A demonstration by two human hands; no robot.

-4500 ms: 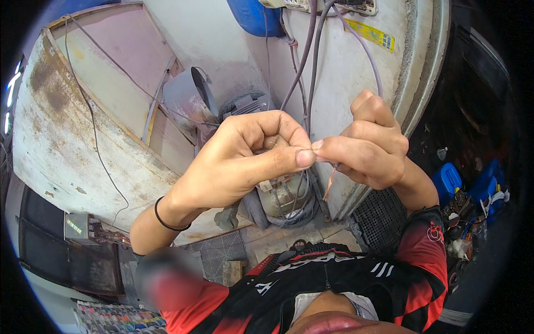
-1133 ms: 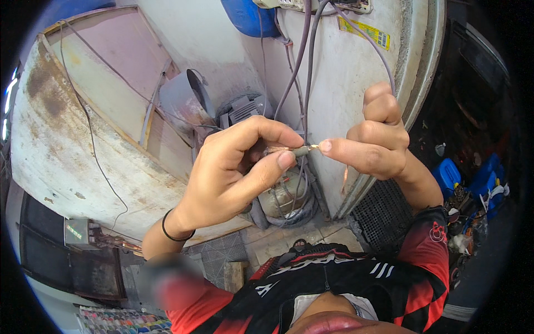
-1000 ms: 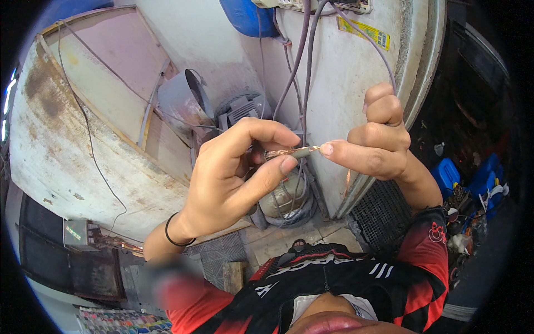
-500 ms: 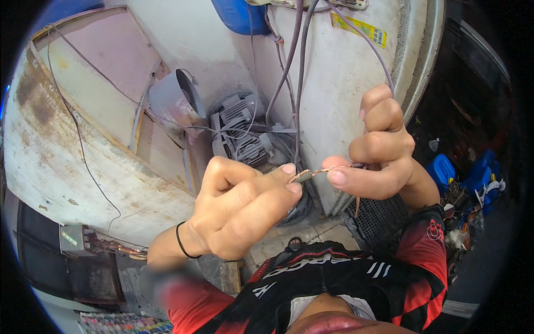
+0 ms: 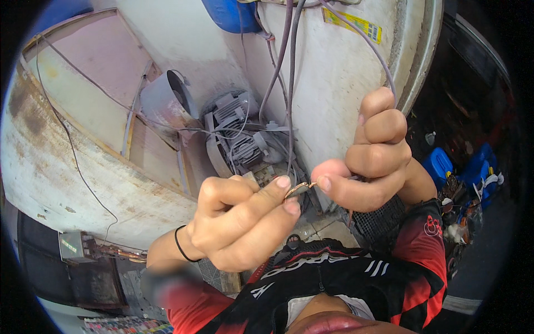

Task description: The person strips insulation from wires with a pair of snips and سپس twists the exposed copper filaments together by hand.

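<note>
Between the thumb and forefinger of my left hand is a small flat greyish piece with a copper-coloured edge; its kind is unclear. Copper wire runs from it to my right hand, whose thumb and index finger pinch the strands close by. The other right fingers are curled, and a grey-purple cable comes down from above to that hand. A reddish strand end hangs below the right hand. The fingertips of the two hands are close but apart.
Behind my hands stand a grey finned electric motor and a grey cylinder. Dark cables hang along the white wall. A rusty white panelled casing fills the left. Blue containers and clutter lie at right, beside a black grate.
My right thumb and index finger have slid left along the copper wire toward my left hand. Less wire shows between the hands. The background has shifted slightly left.
</note>
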